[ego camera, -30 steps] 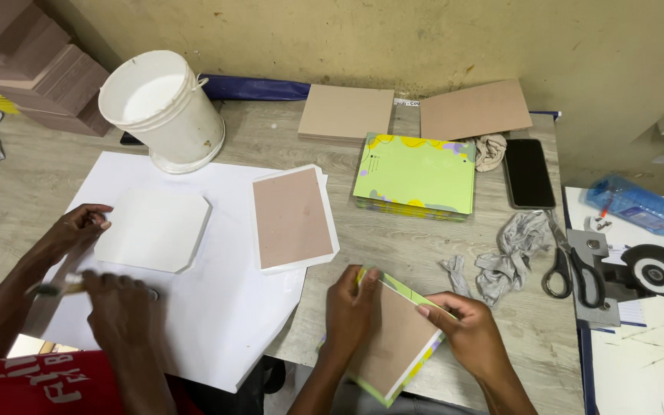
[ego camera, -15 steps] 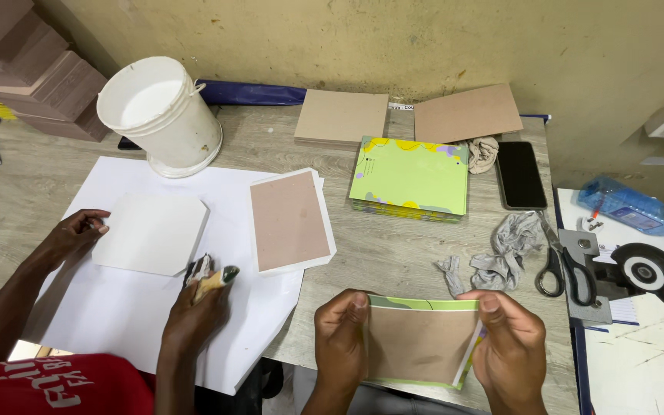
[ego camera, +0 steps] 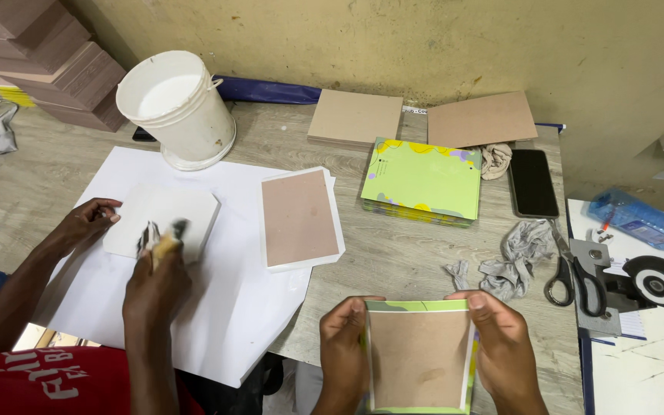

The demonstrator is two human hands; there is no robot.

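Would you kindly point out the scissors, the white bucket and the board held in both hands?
scissors (ego camera: pixel 572 278): head view, on the black handles.
white bucket (ego camera: pixel 194 123): head view, on its outer wall.
board (ego camera: pixel 418 357): head view, on its bare brown face, between left hand (ego camera: pixel 345 346) and right hand (ego camera: pixel 503 350).

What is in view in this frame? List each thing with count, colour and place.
Board in green wrap: 1, brown, held at bottom centre
Green covers: stack, table centre
Bare boards: 2, brown, by wall
Board on white sheet: 1, brown
Bucket: 1, white, back left
Phone: 1, black
Scissors: 1, black-handled
Rag: grey, right
Co-worker's hand with brush: on white piece
Left hand, right hand: grip board edges
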